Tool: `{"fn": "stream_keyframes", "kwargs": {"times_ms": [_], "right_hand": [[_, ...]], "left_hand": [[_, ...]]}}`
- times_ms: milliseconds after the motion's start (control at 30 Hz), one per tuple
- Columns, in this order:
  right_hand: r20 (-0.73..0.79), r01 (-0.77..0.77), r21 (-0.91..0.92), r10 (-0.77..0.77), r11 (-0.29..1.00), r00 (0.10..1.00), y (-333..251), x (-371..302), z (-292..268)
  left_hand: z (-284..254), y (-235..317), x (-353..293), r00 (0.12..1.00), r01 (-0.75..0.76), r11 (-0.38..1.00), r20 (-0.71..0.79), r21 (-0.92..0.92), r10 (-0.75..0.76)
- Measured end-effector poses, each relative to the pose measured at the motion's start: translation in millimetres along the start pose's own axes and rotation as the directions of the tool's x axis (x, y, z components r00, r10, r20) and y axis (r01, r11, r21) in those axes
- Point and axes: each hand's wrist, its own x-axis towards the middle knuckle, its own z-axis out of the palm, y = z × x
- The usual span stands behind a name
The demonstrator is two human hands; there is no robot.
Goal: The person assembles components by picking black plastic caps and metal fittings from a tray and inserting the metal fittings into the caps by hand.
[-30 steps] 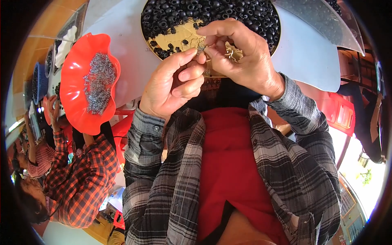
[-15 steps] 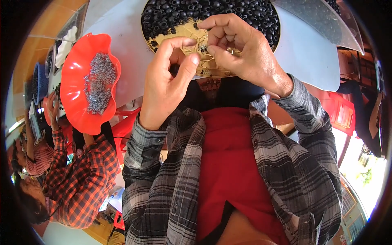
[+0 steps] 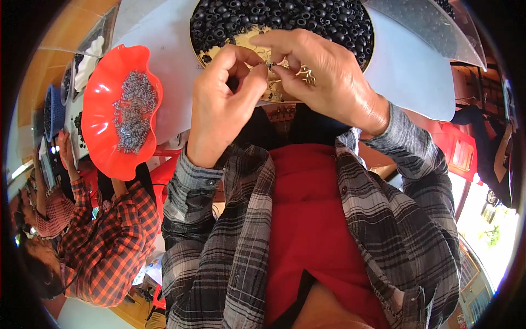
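Note:
My left hand (image 3: 224, 104) and my right hand (image 3: 331, 79) meet over a round tray (image 3: 239, 40) at the top middle. Thumb and forefinger of each are closed on a tiny dark piece (image 3: 270, 65) between the fingertips; its exact kind is too small to tell. Small shiny metal bits (image 3: 308, 75), which look like springs, show among the curled fingers of my right hand. Many black ring-like plastic parts (image 3: 296, 16) with round holes fill the tray's far side. Its yellowish bottom shows beneath my hands.
A wavy-rimmed red dish (image 3: 100, 104) left of my hands carries a pile of metal springs (image 3: 134, 109). A clear plastic sheet (image 3: 427, 33) covers part of the pale table (image 3: 411, 88) at right. A person in a checked shirt (image 3: 112, 241) sits at left, near a blue basket (image 3: 53, 112).
My left thumb and forefinger, apart before, have closed at the small piece by my right fingertips. My right hand has turned slightly and lowered.

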Motion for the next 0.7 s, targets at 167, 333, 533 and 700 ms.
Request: {"fn": "stream_keyframes", "kwargs": {"times_ms": [167, 333, 533, 700], "right_hand": [[-0.025, 0.252, -0.152, -0.259, 0.956, 0.966, -2.0, 1.4, -4.1], [0.009, -0.261, 0.333, 0.273, 0.906, 0.962, 3.2, -4.8, -1.6], [0.251, -0.511, 0.474, 0.447, 0.717, 0.859, -1.8, 2.4, -17.2], [0.384, -0.629, 0.557, 0.504, 0.543, 0.774, -3.7, 4.3, -19.7]], "left_hand": [[-22.7, 0.3, 6.0, 0.913, 0.405, 0.823, 0.232, -0.398, -0.337], [-13.5, 7.1, -1.5, 0.961, 0.268, 0.906, 0.15, -0.327, -0.231], [-9.3, 5.2, -5.4, 0.992, -0.023, 0.999, 0.127, -0.039, 0.028], [-15.3, 6.3, -0.6, 0.964, -0.251, 0.944, 0.137, 0.214, 0.226]]}}
